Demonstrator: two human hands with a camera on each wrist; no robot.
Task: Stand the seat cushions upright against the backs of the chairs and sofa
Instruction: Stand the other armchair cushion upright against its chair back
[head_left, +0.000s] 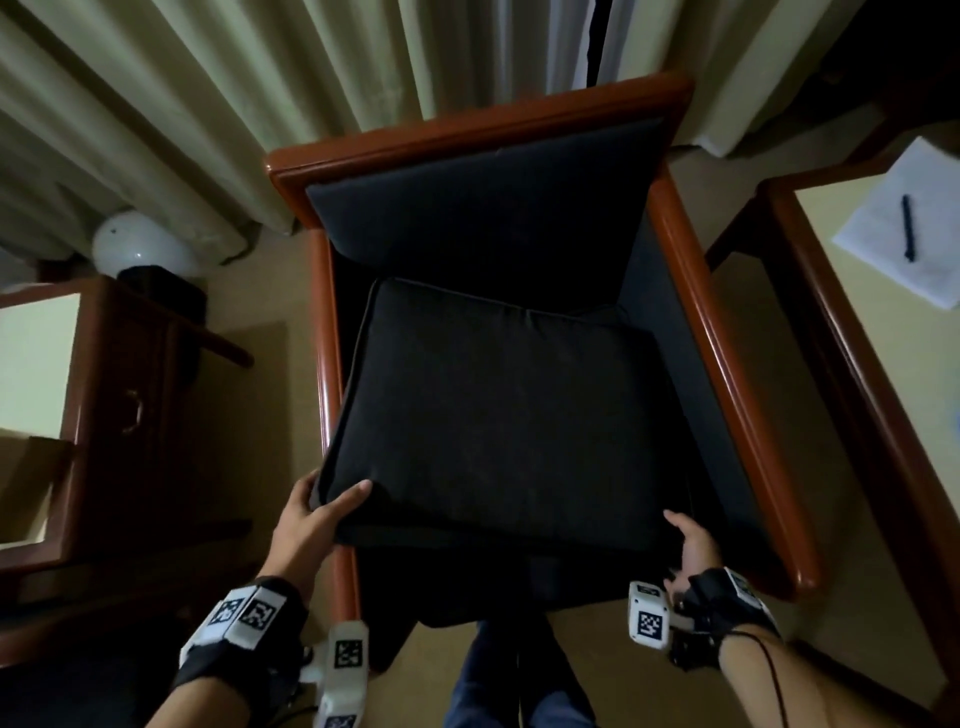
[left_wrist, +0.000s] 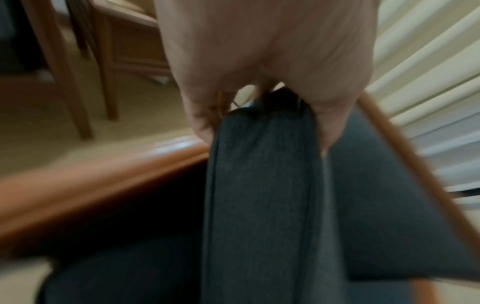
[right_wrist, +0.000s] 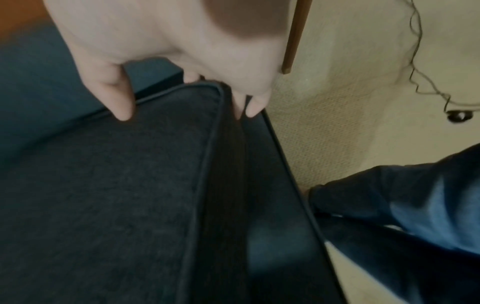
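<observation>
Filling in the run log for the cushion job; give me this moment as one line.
left hand grips seat cushion front-left corner | right hand grips front-right corner | front edge lifted off armchair | not yet upright

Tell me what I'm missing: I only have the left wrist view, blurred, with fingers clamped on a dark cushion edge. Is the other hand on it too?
Observer: Yes. The right hand grips the seat cushion at its near right corner, thumb on top.
Operator: Is the cushion upright yet?
Observer: No. In the head view its front edge is lifted off the armchair, but it is only tilted, short of the backrest.
Operator: Anything beside the chair?
Observer: A side table on the right carries paper with a pen lying on it.
</observation>
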